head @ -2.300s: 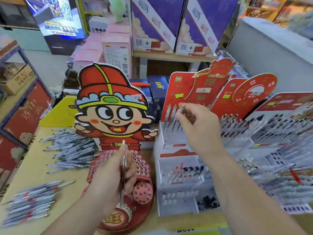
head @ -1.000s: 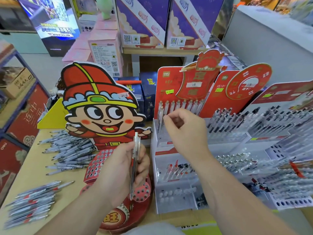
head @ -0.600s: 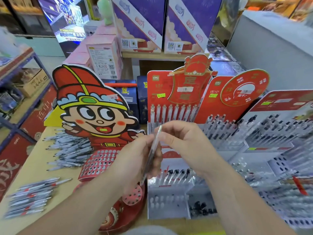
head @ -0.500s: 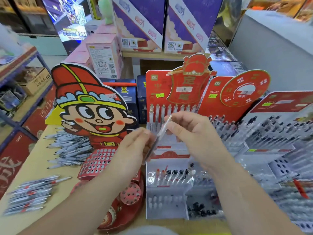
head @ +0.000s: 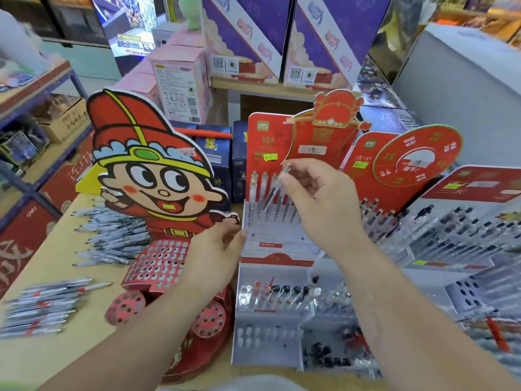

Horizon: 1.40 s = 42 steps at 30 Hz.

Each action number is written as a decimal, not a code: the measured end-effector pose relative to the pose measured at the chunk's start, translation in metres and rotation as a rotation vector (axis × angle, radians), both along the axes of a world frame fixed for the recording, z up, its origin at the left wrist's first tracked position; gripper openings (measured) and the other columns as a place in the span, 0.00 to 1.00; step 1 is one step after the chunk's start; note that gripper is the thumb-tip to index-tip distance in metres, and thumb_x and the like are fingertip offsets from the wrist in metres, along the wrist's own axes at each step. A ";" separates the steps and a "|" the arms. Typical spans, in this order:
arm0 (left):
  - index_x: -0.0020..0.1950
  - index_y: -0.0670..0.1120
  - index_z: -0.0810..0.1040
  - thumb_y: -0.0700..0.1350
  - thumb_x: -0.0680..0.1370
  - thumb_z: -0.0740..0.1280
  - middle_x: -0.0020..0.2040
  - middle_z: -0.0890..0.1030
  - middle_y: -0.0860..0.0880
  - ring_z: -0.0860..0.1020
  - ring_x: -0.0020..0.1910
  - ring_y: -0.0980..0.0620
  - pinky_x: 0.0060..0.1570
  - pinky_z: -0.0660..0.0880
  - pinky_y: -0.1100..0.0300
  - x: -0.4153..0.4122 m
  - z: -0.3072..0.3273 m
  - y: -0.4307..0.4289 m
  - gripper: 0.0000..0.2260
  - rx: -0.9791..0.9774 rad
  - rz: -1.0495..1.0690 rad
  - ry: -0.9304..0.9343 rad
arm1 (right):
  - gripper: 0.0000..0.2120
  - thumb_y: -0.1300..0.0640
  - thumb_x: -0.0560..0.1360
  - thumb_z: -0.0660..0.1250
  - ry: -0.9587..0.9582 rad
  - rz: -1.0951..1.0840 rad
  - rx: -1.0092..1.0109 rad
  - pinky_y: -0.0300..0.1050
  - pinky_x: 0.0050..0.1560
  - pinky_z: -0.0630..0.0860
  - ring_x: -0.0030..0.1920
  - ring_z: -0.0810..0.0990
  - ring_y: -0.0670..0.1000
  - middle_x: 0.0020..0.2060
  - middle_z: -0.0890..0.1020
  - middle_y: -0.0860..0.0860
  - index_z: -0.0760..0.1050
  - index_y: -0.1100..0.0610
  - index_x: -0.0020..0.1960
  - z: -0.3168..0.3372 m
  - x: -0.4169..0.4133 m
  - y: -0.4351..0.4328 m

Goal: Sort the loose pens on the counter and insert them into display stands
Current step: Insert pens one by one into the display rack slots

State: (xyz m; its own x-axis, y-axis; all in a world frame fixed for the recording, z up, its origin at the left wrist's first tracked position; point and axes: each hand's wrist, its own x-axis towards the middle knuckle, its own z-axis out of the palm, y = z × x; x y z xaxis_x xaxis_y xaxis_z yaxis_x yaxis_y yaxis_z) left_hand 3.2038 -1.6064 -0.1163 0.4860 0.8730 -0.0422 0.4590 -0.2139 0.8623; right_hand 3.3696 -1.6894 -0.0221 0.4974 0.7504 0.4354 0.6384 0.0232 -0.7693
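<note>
My right hand pinches a clear pen near its top. The pen slants down to the left over the top row of the white tiered stand, where several clear pens stand upright. My left hand hovers lower left with relaxed fingers and holds nothing, in front of the red cartoon-figure stand with its perforated panel. Loose pens lie in two heaps on the counter, one heap behind the figure stand and another heap at the near left.
More tiered pen stands with red backboards fill the right side. Dark blue boxes stand behind the figure. A pink box and purple cartons sit further back. A shelf unit runs along the left.
The pen passed from my left hand to my right hand. My right hand then lifted it up and over the white stand's top row, and my left hand drew back with nothing in it.
</note>
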 end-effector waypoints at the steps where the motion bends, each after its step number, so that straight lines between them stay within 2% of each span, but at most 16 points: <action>1: 0.56 0.49 0.84 0.52 0.81 0.66 0.41 0.85 0.54 0.83 0.40 0.55 0.45 0.81 0.54 0.000 -0.002 0.000 0.10 -0.017 0.000 -0.009 | 0.08 0.58 0.79 0.70 -0.008 0.002 -0.010 0.34 0.50 0.78 0.47 0.81 0.42 0.47 0.83 0.43 0.81 0.51 0.57 -0.003 -0.001 0.001; 3: 0.57 0.50 0.84 0.52 0.81 0.65 0.42 0.86 0.53 0.83 0.41 0.54 0.47 0.82 0.50 -0.001 -0.005 -0.001 0.11 -0.046 0.004 -0.034 | 0.08 0.58 0.79 0.69 -0.037 0.005 -0.030 0.34 0.50 0.77 0.47 0.81 0.42 0.47 0.83 0.45 0.82 0.54 0.58 -0.008 -0.002 0.003; 6: 0.57 0.51 0.83 0.52 0.81 0.65 0.40 0.85 0.54 0.84 0.40 0.55 0.45 0.83 0.49 -0.002 -0.008 -0.002 0.10 -0.048 0.017 -0.054 | 0.11 0.57 0.80 0.69 -0.117 0.000 -0.074 0.33 0.50 0.76 0.47 0.80 0.42 0.48 0.83 0.46 0.82 0.56 0.61 -0.016 -0.005 0.007; 9: 0.56 0.50 0.83 0.51 0.82 0.65 0.38 0.85 0.53 0.83 0.35 0.56 0.38 0.82 0.55 -0.001 -0.008 -0.003 0.09 -0.067 0.017 -0.063 | 0.11 0.57 0.79 0.69 -0.171 -0.026 -0.116 0.37 0.50 0.77 0.46 0.79 0.42 0.47 0.84 0.46 0.82 0.56 0.60 -0.022 -0.009 0.010; 12: 0.55 0.49 0.82 0.49 0.82 0.66 0.38 0.85 0.52 0.83 0.33 0.56 0.32 0.79 0.62 0.000 -0.006 -0.002 0.08 -0.091 0.006 -0.071 | 0.09 0.56 0.79 0.68 -0.148 -0.065 -0.130 0.38 0.49 0.77 0.45 0.80 0.42 0.45 0.84 0.45 0.83 0.55 0.57 -0.024 -0.014 0.011; 17: 0.55 0.49 0.82 0.50 0.82 0.66 0.37 0.84 0.52 0.82 0.32 0.55 0.32 0.81 0.56 0.000 -0.006 -0.002 0.08 -0.096 0.000 -0.079 | 0.09 0.55 0.80 0.67 -0.162 -0.096 -0.163 0.47 0.50 0.79 0.46 0.81 0.45 0.46 0.85 0.46 0.83 0.54 0.57 -0.024 -0.018 0.017; 22: 0.55 0.50 0.81 0.50 0.82 0.65 0.36 0.82 0.52 0.81 0.30 0.56 0.32 0.80 0.56 -0.001 -0.003 -0.002 0.07 -0.100 -0.010 -0.081 | 0.07 0.57 0.79 0.68 -0.209 -0.110 -0.219 0.53 0.47 0.80 0.42 0.81 0.50 0.42 0.84 0.50 0.83 0.58 0.51 -0.028 -0.020 0.021; 25: 0.54 0.51 0.80 0.50 0.82 0.66 0.36 0.82 0.50 0.81 0.30 0.54 0.32 0.81 0.53 -0.001 -0.003 -0.002 0.06 -0.110 -0.017 -0.084 | 0.07 0.57 0.79 0.67 -0.225 -0.131 -0.227 0.53 0.45 0.80 0.41 0.81 0.50 0.41 0.84 0.50 0.82 0.57 0.50 -0.030 -0.022 0.022; 33: 0.57 0.49 0.80 0.50 0.82 0.65 0.38 0.82 0.49 0.80 0.28 0.55 0.27 0.77 0.61 0.000 -0.003 -0.002 0.07 -0.126 -0.005 -0.071 | 0.09 0.56 0.80 0.66 -0.197 -0.166 -0.226 0.53 0.43 0.79 0.40 0.80 0.51 0.39 0.83 0.51 0.83 0.58 0.48 -0.032 -0.028 0.024; 38: 0.52 0.50 0.80 0.49 0.83 0.65 0.36 0.82 0.49 0.79 0.27 0.56 0.28 0.77 0.61 0.002 0.002 -0.002 0.05 -0.144 -0.031 -0.083 | 0.11 0.54 0.81 0.65 -0.167 -0.159 -0.228 0.53 0.43 0.79 0.39 0.81 0.49 0.38 0.84 0.50 0.83 0.58 0.47 -0.033 -0.027 0.021; 42: 0.52 0.51 0.80 0.52 0.82 0.64 0.36 0.83 0.53 0.81 0.34 0.55 0.39 0.80 0.53 -0.002 0.001 -0.002 0.08 -0.075 -0.035 -0.038 | 0.10 0.53 0.80 0.66 -0.159 -0.180 -0.167 0.49 0.42 0.79 0.39 0.81 0.46 0.37 0.84 0.47 0.84 0.56 0.47 -0.037 -0.028 0.011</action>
State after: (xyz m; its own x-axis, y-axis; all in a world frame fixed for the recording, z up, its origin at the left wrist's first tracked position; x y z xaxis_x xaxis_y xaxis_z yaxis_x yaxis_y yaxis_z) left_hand 3.2015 -1.6081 -0.1149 0.5189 0.8504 -0.0877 0.4193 -0.1638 0.8930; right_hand 3.3421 -1.6779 -0.0591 0.5641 0.7243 0.3964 0.7340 -0.2199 -0.6426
